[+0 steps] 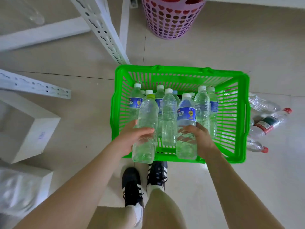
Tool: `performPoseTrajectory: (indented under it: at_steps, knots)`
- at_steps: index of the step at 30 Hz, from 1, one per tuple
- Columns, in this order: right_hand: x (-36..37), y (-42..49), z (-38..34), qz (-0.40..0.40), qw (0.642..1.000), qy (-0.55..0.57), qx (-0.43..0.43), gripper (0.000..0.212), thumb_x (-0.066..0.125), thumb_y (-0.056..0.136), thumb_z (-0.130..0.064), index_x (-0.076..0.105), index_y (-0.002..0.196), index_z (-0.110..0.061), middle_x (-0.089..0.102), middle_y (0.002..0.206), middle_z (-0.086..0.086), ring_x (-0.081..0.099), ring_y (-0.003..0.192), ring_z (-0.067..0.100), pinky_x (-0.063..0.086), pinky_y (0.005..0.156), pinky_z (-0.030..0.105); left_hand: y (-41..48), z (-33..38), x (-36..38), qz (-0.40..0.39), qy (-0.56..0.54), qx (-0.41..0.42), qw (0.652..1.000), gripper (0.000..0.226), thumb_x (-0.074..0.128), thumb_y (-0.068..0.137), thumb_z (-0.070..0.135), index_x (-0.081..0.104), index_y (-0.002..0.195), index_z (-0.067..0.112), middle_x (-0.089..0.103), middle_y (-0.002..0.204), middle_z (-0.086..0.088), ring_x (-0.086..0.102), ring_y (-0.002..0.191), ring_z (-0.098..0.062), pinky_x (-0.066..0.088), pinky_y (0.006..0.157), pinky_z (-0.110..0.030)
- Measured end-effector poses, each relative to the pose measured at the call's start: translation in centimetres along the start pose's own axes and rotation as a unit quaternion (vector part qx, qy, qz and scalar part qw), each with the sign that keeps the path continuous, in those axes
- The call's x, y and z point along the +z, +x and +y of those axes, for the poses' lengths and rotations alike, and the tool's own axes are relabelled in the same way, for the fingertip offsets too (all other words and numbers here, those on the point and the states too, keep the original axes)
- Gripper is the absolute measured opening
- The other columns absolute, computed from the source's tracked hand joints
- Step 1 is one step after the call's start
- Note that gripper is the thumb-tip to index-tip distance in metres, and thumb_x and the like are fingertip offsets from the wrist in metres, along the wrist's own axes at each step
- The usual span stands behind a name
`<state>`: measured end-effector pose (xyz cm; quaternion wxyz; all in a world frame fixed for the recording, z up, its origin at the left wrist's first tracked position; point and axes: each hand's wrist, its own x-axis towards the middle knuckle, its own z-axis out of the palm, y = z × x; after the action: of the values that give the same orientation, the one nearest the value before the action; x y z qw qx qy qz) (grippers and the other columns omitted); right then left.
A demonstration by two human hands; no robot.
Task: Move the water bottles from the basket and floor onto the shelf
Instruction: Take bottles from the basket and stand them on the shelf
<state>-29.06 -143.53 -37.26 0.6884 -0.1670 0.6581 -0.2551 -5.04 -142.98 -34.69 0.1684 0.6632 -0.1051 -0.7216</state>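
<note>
- left hand (132, 138) gripped the green-capped bottle (146, 116) at mid-body: thumb across the near face, other fingers wrapped behind, mostly hidden.
- right hand (199, 138) gripped the blue-labelled bottle (186, 113) just below the label, fingers curled round its right side; thumb not visible.
- Both bottles sat over the near part of the green basket (181, 70), caps pointing away from the person. One per hand, likely to halve trips.
- Mid-body hold probably meant for control; the thin walls could dent.
- spare bottles (169, 113) stood packed in the basket; floor bottles (270, 121) lay just right of it.
- shelf frame (102, 27) stood at upper left, well apart from both hands.
</note>
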Motion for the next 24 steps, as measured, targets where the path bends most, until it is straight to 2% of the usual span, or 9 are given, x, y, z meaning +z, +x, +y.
performPoseTrajectory:
  at_steps: [2,5,8,10,13,16,19,22,24]
  knots:
    - [0.5,-1.7,-0.6,-0.013,1.000,0.018,0.008,0.023,0.065,0.068,-0.015,0.063,0.090,-0.011,0.071,0.070,0.007,0.067,0.059,0.027,0.049,0.070,0.038,-1.7,0.3,-0.2,0.003,-0.011,0.000,1.000,0.094,0.082,0.071,0.010,0.028,0.148,0.009,0.068,0.116,-0.021,0.068,0.101,-0.033,0.053,0.091,-0.045]
    - [1.1,-4.5,-1.7,-0.024,0.999,0.021,0.013,0.025,0.064,0.065,-0.021,0.063,0.088,-0.011,0.070,0.073,0.011,0.064,0.065,0.031,0.046,0.075,0.043,-4.9,0.9,-0.1,-0.001,-0.039,0.017,0.999,0.102,0.083,0.062,0.012,0.029,0.148,0.010,0.069,0.114,-0.020,0.068,0.095,-0.031,0.055,0.082,-0.042]
    - [2.1,-7.8,-3.1,-0.034,0.997,0.072,0.018,0.045,0.062,0.067,-0.016,0.058,0.106,0.005,0.066,0.078,0.016,0.063,0.063,0.028,0.052,0.064,0.032,-8.2,1.5,0.2,-0.002,-0.065,0.032,0.997,0.097,0.080,0.068,0.007,0.026,0.148,0.015,0.073,0.104,-0.013,0.069,0.089,-0.025,0.055,0.075,-0.036]
    - [2.7,-10.2,-4.1,-0.053,0.990,0.133,0.019,0.048,0.060,0.070,-0.009,0.053,0.117,0.002,0.060,0.080,0.015,0.060,0.061,0.024,0.051,0.057,0.029,-10.6,2.0,0.4,-0.008,-0.079,0.036,0.996,0.087,0.076,0.075,0.003,0.029,0.146,0.018,0.073,0.107,-0.011,0.069,0.095,-0.026,0.055,0.078,-0.037]
    - [3.3,-14.0,-5.7,-0.043,0.987,0.155,-0.003,0.052,0.064,0.070,-0.008,0.053,0.120,-0.002,0.056,0.088,0.020,0.058,0.069,0.029,0.051,0.063,0.033,-14.7,2.9,0.7,-0.023,-0.072,0.064,0.995,0.053,0.074,0.078,0.002,0.052,0.119,0.028,0.074,0.100,-0.004,0.072,0.091,-0.020,0.058,0.071,-0.031]
    - [3.8,-18.0,-7.7,-0.033,0.986,0.161,-0.031,0.056,0.073,0.064,-0.012,0.054,0.116,-0.007,0.062,0.088,0.017,0.061,0.071,0.029,0.051,0.070,0.039,-19.2,4.1,1.4,-0.028,-0.067,0.093,0.993,0.046,0.075,0.076,0.003,0.055,0.103,0.034,0.076,0.091,0.004,0.072,0.088,-0.017,0.055,0.079,-0.035]
    - [4.1,-22.1,-10.1,-0.028,0.983,0.170,-0.058,0.052,0.077,0.063,-0.015,0.056,0.110,-0.012,0.065,0.084,0.012,0.064,0.070,0.025,0.053,0.065,0.035,-23.7,5.7,2.2,-0.033,-0.085,0.121,0.989,0.055,0.077,0.067,0.004,0.054,0.110,0.030,0.075,0.094,0.000,0.072,0.087,-0.017,0.057,0.075,-0.036]
    - [4.5,-26.3,-12.8,-0.037,0.977,0.191,-0.091,0.048,0.077,0.064,-0.013,0.057,0.108,-0.013,0.067,0.082,0.008,0.066,0.069,0.022,0.054,0.060,0.034,-28.3,7.7,3.0,-0.039,-0.099,0.150,0.983,0.062,0.073,0.073,-0.004,0.050,0.124,0.023,0.071,0.105,-0.004,0.072,0.086,-0.018,0.057,0.078,-0.036]
    - [4.7,-29.0,-14.8,-0.046,0.972,0.201,-0.114,0.050,0.079,0.061,-0.008,0.058,0.106,-0.013,0.069,0.082,0.006,0.067,0.069,0.022,0.055,0.060,0.034,-31.2,9.2,3.4,-0.042,-0.096,0.176,0.979,0.069,0.076,0.069,-0.002,0.050,0.127,0.022,0.070,0.108,-0.004,0.072,0.085,-0.017,0.056,0.077,-0.037]
